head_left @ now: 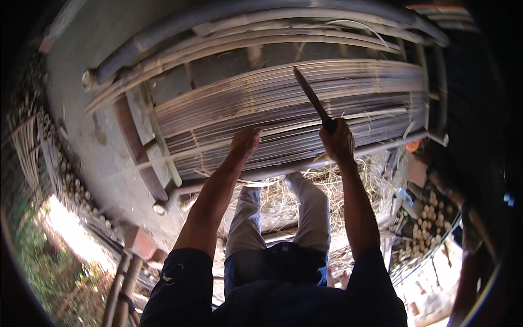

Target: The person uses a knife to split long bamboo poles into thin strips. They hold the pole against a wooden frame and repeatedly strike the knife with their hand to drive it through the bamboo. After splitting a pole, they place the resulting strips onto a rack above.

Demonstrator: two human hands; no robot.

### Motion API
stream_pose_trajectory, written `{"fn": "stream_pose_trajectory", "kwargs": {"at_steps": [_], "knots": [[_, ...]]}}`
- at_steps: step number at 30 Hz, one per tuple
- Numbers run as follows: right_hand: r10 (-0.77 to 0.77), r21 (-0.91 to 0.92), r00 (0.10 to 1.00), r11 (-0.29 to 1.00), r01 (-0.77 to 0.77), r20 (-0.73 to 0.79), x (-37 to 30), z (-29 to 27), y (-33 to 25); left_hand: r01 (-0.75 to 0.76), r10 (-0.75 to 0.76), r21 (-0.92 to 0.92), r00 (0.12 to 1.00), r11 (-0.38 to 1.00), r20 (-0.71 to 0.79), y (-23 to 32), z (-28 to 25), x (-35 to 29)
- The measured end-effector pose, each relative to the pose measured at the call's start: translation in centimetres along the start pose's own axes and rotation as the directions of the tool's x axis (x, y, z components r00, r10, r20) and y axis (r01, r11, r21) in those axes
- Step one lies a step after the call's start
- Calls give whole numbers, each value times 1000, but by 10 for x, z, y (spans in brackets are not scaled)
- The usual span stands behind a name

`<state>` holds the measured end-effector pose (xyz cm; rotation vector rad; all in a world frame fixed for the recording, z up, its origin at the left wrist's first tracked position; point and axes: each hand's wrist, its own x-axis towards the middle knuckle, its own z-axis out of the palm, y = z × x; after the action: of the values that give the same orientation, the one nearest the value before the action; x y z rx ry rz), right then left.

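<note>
My right hand [338, 140] is closed round the dark handle of a long-bladed knife [311, 95]. Its blade slants up and to the left over a low bamboo bench [294, 82] with a slatted top. To the left, my left hand [246, 143] is closed on a long pale bamboo strip [294, 127], its fingers partly hidden. The strip lies across the slats, passes under or near the knife hand, and stretches past the bench's left end, where it blurs. A thin curled strip [256, 183] hangs at the bench's near edge, between my forearms.
Thin shavings [278, 204] litter the ground around my legs. Bundled bamboo poles [430, 223] are stacked at the lower right, with more poles [76, 188] along the left. A brick [140, 243] sits at the lower left. The bench's thick back rail [261, 22] crosses the far side.
</note>
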<state>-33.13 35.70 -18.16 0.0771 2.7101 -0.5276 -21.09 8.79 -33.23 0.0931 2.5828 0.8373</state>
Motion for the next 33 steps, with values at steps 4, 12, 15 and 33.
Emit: {"fn": "stream_pose_trajectory", "kwargs": {"at_steps": [4, 12, 15, 33], "knots": [[181, 327, 983, 930, -170, -2, -128, -60, 17, -85, 95, -104, 990, 991, 99, 47, -46, -34], [367, 642, 930, 712, -285, 6, -348, -52, 67, 209, 221, -564, 771, 799, 598, 132, -115, -171], [365, 643, 930, 705, -299, 32, -403, -63, 74, 209, 204, -611, 819, 764, 536, 192, -123, -228], [142, 387, 868, 920, 62, -476, -676, -65, 115, -142, 381, -597, 876, 789, 296, 446, -11, -442]]}}
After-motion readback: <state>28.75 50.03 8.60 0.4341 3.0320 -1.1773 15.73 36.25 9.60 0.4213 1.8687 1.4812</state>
